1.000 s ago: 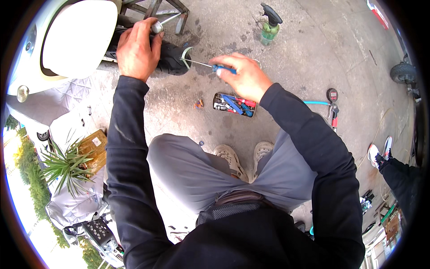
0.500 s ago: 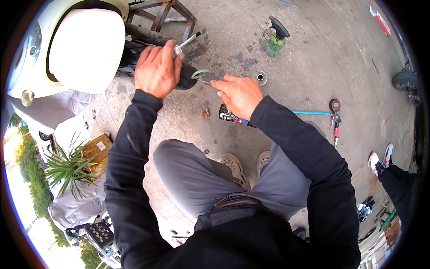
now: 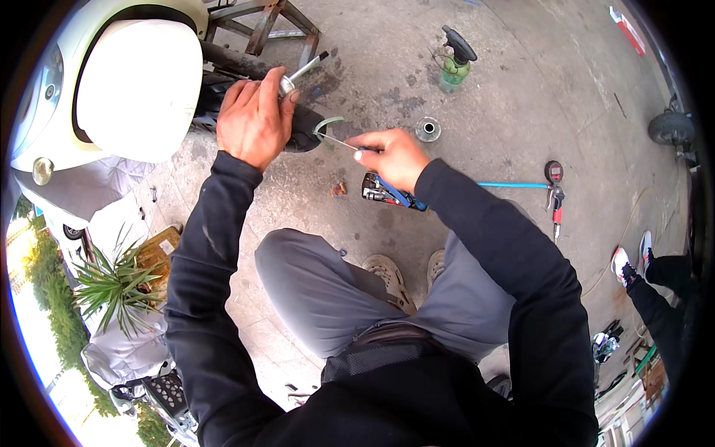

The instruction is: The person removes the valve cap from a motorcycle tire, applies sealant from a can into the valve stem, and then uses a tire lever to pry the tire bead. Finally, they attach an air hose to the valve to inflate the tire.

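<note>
My left hand [image 3: 252,123] rests at the scooter's black tyre [image 3: 304,125], thumb and forefinger closed around a silver-based pale rod with a black tip [image 3: 307,67]. What its palm covers is hidden. A thin metal pick [image 3: 341,141] is pinched in my right hand [image 3: 396,158], its dark handle mostly covered by the fingers. Its point reaches a curved pale green strip [image 3: 322,128] at the tyre's end; I cannot tell whether they are joined. Below my right hand lies an open tool case [image 3: 387,195] with several tools in it.
A green spray bottle [image 3: 454,65] and a round clear-rimmed container [image 3: 427,129] stand beyond my right hand. To the right lies a tyre inflator gauge [image 3: 555,186] with a blue hose. The white scooter [image 3: 141,82] fills the upper left. Another person's shoes [image 3: 631,257] show at right.
The pick's point has come up against the green strip, and the strip now hangs as a more open curve. My right hand has turned slightly; my left hand keeps its hold.
</note>
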Demonstrator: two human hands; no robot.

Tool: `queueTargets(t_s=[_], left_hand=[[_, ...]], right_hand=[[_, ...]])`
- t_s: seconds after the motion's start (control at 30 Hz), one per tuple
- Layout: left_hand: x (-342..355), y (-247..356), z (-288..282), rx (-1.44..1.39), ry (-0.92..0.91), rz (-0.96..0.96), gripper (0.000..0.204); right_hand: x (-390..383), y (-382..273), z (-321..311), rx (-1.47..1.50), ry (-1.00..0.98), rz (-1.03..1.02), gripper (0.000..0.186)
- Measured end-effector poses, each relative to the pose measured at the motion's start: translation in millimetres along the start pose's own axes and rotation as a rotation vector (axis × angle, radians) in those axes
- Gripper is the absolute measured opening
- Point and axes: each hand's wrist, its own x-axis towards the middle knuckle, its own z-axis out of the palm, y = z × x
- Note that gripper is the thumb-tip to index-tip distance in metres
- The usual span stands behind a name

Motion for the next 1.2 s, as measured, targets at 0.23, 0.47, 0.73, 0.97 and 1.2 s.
queueTargets(t_s=[0.23,0.47,0.73,0.97,1.2], left_hand=[[-3,-4,2,0.008,-0.018,-0.012,0.039],[-3,4,4,0.033,-0.027,0.002,0.039],[-1,0,3,0.073,0.01,0.0,0.038],[-2,-12,-7,-0.01,-0.08,0.127,0.038],[-2,-10,-6,-0.022,-0.139,0.102,0.042]], right_hand=[[-23,-7,14,-1.102,0.132,-0.565,0.043],[7,15,9,0.273,-0.076,0.146,0.035],[-7,1,15,-0.548,0.134,-0.34,0.039],[-27,-13,16,-1.252,0.225,-0.751,0.043],[-11,4,21,-0.469,0.197,-0.459,0.036]])
